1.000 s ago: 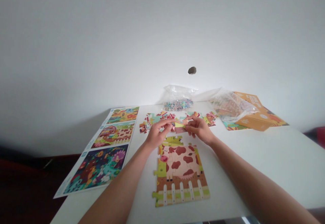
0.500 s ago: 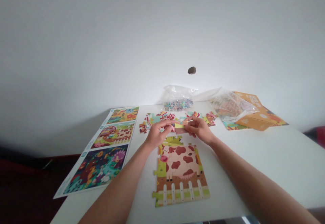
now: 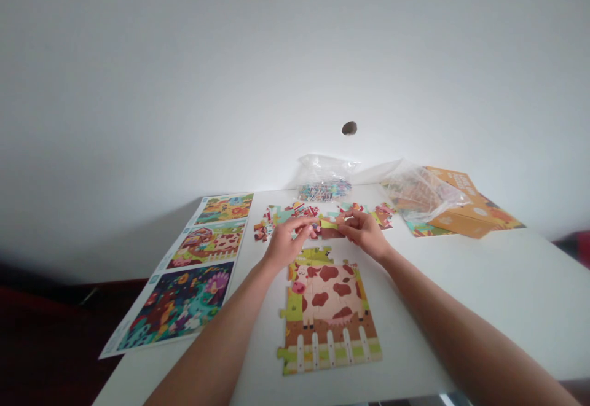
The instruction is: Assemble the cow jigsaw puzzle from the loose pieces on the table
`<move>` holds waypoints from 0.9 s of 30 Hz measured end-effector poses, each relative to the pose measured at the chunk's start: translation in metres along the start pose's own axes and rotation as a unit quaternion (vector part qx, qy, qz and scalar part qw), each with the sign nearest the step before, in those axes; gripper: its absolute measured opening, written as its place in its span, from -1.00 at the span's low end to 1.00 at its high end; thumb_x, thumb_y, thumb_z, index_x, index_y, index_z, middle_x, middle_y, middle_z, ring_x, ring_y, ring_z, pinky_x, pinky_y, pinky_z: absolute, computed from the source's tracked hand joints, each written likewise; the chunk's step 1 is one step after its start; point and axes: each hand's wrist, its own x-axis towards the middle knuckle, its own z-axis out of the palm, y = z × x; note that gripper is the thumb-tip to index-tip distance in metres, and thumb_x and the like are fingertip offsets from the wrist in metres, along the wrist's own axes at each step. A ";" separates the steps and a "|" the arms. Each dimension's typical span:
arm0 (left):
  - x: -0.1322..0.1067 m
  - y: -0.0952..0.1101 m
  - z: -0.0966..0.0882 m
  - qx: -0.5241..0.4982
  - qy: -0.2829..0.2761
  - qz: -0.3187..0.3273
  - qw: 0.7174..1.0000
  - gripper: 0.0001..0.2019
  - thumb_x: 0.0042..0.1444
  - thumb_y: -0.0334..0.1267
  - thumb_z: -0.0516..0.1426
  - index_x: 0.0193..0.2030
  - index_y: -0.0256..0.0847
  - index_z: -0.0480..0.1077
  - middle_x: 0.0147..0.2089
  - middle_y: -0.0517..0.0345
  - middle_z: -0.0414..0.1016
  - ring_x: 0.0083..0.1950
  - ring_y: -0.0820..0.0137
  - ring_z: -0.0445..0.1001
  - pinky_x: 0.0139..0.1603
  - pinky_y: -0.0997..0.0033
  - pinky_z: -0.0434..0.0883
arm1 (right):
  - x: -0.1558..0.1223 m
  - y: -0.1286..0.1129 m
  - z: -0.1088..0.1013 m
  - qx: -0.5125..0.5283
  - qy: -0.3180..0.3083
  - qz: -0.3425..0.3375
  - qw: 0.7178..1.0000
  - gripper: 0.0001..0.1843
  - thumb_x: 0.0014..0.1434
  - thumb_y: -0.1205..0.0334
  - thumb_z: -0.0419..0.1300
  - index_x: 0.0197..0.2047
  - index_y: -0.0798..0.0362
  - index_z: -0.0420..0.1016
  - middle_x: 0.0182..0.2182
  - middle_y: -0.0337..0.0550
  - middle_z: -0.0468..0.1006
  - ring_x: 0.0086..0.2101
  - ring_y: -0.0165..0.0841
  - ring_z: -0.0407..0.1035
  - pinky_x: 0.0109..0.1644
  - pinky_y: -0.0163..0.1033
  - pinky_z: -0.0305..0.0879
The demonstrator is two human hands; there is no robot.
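Nothing reads clearly: the orange box (image 3: 477,214) bears pale lettering (too blurred), as do the picture sheet's (image 3: 184,277) corner tags.

Small yellow-green puzzle piece (image 3: 329,225), level, raised just beyond cow puzzle (image 3: 328,308)

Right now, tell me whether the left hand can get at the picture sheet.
Probably yes: bare table lies between the left hand and the picture sheet, though the hand is busy pinching a puzzle piece.
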 end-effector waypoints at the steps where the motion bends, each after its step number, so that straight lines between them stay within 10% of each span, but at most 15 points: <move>1: 0.000 -0.003 0.000 0.034 0.007 0.004 0.999 -0.74 0.26 -0.25 0.10 0.01 -0.14 0.55 -0.26 0.13 0.65 -0.14 0.29 0.57 0.01 0.26 0.44 | 0.002 0.003 -0.002 -0.024 0.025 -0.006 0.999 -0.67 0.07 0.02 0.30 -0.19 0.07 0.44 -0.61 -0.35 0.43 -0.60 -0.47 0.21 -0.50 -0.34 0.03; 10: -0.001 -0.017 0.003 0.250 -0.032 -0.004 0.968 -0.73 0.16 -0.38 0.14 -0.09 -0.03 0.60 -0.07 0.13 0.58 0.00 0.23 0.46 0.13 0.16 0.35 | 0.018 0.030 -0.031 -0.355 0.172 0.003 0.919 -0.67 0.21 0.24 0.16 0.05 -0.05 0.50 -0.41 -0.25 0.63 -0.32 -0.30 0.51 -0.21 -0.28 0.28; 20: -0.001 -0.022 -0.014 0.412 0.131 -0.233 0.871 -0.59 0.11 -0.47 0.05 0.00 0.01 0.55 0.10 -0.04 0.45 0.14 -0.03 0.32 0.06 -0.12 0.29 | 0.024 0.035 -0.036 -0.406 0.222 0.048 0.885 -0.58 0.24 0.27 0.10 0.15 0.01 0.49 -0.32 -0.15 0.67 -0.18 -0.24 0.51 -0.04 -0.23 0.30; 27: 0.002 -0.034 -0.013 0.370 0.119 -0.274 0.880 -0.68 0.17 -0.30 0.10 0.02 -0.01 0.53 0.09 -0.06 0.45 0.14 -0.05 0.35 0.04 -0.10 0.34 | 0.025 0.036 -0.040 -0.429 0.257 0.077 0.863 -0.57 0.26 0.18 0.12 0.19 0.00 0.45 -0.20 -0.12 0.66 -0.04 -0.21 0.44 0.06 -0.18 0.24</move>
